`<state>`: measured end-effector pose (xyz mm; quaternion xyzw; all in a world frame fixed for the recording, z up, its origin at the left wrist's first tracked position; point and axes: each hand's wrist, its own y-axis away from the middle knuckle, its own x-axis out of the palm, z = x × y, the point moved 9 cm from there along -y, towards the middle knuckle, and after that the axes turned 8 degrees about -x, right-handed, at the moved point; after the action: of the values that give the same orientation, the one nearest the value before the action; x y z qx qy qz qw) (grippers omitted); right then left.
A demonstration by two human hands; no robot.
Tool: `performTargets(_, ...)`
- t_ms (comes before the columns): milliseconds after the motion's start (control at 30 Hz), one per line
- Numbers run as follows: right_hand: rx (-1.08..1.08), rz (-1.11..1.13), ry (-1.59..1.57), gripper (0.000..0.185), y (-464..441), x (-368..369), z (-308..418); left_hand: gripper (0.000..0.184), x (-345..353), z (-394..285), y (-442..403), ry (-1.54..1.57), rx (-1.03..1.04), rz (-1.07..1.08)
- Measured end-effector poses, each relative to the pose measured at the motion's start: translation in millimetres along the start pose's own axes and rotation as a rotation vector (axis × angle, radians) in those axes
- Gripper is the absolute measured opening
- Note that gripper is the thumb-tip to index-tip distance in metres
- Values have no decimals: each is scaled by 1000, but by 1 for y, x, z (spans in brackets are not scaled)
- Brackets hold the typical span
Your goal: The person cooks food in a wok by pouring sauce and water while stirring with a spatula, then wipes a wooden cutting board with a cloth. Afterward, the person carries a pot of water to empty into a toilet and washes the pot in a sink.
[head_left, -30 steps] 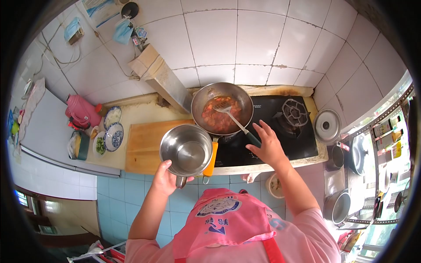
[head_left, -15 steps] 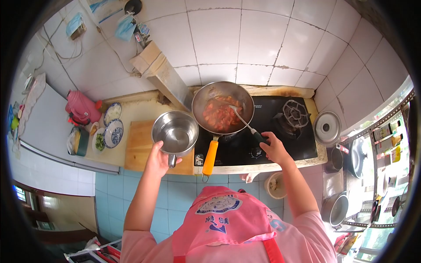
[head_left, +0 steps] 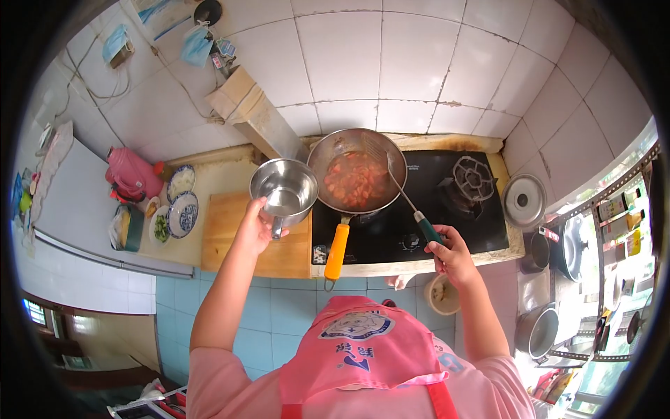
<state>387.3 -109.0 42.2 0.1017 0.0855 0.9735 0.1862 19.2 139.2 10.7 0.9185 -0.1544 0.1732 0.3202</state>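
My left hand [head_left: 257, 229] grips a small steel saucepan [head_left: 296, 207] by its near side, close to the short handle. The saucepan is raised just left of the wok, beside its rim, tipped slightly; whether clear liquid is in it I cannot tell. In my right hand [head_left: 453, 255] is a spatula [head_left: 407, 195] with a dark green handle. Its slotted blade rests against the far right inner wall of the wok [head_left: 331, 150]. Red-orange chopped food in sauce [head_left: 356, 180] lies at the wok's bottom. The yellow wok handle [head_left: 337, 255] points toward me, untouched.
The wok stands on the left burner of a black gas stove [head_left: 453, 223]; another burner [head_left: 472, 179] is at right. A wooden board [head_left: 227, 237] lies left, beyond it patterned plates [head_left: 183, 214] and a pink kettle [head_left: 132, 173]. A lid [head_left: 524, 200] leans at right.
The spatula blade has moved from the food up to the wok's right wall, and my right hand has drawn back toward me. The saucepan has risen and shifted toward the wok.
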Motion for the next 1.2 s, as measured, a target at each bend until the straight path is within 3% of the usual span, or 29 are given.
performTargets(400, 6, -18, -42, 46, 10, 0, 0, 59, 21, 2, -2, 44, -49, 94)
performTargets(467, 7, -31, -27, 47, 9, -1, -1, 50, 24, 4, 4, 56, -72, 64)
performTargets(1200, 4, -32, -45, 48, 16, -3, -5, 57, 12, 6, -2, 8, -69, -26)
